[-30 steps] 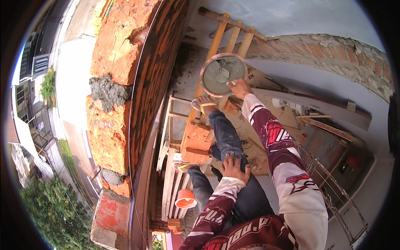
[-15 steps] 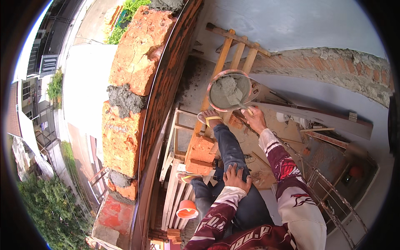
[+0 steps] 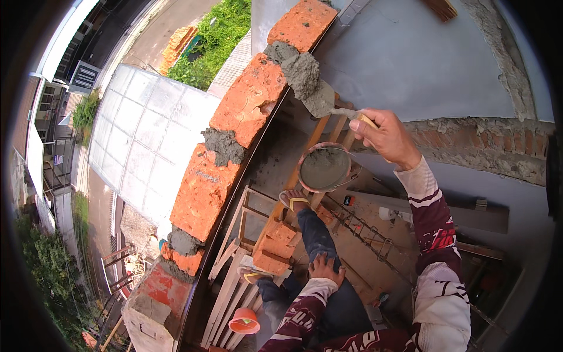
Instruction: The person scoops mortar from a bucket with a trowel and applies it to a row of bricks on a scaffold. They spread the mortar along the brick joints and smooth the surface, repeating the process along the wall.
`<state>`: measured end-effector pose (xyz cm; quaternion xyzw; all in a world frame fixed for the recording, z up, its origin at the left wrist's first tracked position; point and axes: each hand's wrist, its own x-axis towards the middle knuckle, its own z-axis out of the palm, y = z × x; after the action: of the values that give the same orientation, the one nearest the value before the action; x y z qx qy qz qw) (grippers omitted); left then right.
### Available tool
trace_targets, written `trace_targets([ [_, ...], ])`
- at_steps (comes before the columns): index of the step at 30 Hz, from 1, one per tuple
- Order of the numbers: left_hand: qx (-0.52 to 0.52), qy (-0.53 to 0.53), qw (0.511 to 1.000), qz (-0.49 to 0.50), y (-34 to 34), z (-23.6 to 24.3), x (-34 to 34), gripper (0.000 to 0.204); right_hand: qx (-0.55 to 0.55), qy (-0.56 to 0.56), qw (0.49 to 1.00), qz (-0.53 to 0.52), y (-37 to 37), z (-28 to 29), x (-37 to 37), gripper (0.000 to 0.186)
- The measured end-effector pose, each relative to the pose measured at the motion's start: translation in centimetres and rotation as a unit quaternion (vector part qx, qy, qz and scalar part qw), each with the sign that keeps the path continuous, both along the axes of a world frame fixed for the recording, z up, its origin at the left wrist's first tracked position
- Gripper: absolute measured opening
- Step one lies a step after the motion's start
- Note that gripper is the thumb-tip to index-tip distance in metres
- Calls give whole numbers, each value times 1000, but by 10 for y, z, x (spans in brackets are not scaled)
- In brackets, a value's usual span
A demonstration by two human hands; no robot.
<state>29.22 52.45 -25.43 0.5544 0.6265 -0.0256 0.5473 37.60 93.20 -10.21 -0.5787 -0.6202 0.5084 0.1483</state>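
Note:
My right hand [image 3: 387, 138] is closed around the wooden handle of a trowel [image 3: 321, 101], held out over the top of a brick wall. A lump of wet grey mortar [image 3: 302, 75] sits at the blade's tip, against the mortar joint [image 3: 280, 51] between a far brick [image 3: 302, 24] and a middle brick [image 3: 249, 97]. I cannot tell whether the lump still rests on the blade. My left hand [image 3: 326, 270] lies on my knee, fingers spread, holding nothing. Below the trowel stands a bucket [image 3: 317, 189] of mortar.
A nearer brick [image 3: 205, 190] continues the wall, with mortar between bricks. Left of it the drop reaches a pale roof [image 3: 146, 120] and street. My sandalled feet stand on wooden planks [image 3: 230, 299] beside stacked bricks [image 3: 275, 242] and a small orange bucket [image 3: 244, 321].
My right hand has lifted the trowel with mortar out of the bucket and brought it up to the wall's far joint. My left hand stays on my knee. The view has turned.

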Motion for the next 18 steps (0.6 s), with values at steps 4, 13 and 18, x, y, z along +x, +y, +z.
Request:
trace_targets([
  [4, -4, -1, 1000, 3, 1, 1, 1, 60, -152, 113, 982, -27, 55, -10, -17, 43],
  [13, -18, -1, 1000, 0, -1, -1, 3, 62, -187, 196, 959, -80, 55, -9, -15, 51],
  [18, -18, -4, 1000, 3, -5, -2, 0, 62, -17, -2, 997, -78, 45, 3, -30, 46],
])
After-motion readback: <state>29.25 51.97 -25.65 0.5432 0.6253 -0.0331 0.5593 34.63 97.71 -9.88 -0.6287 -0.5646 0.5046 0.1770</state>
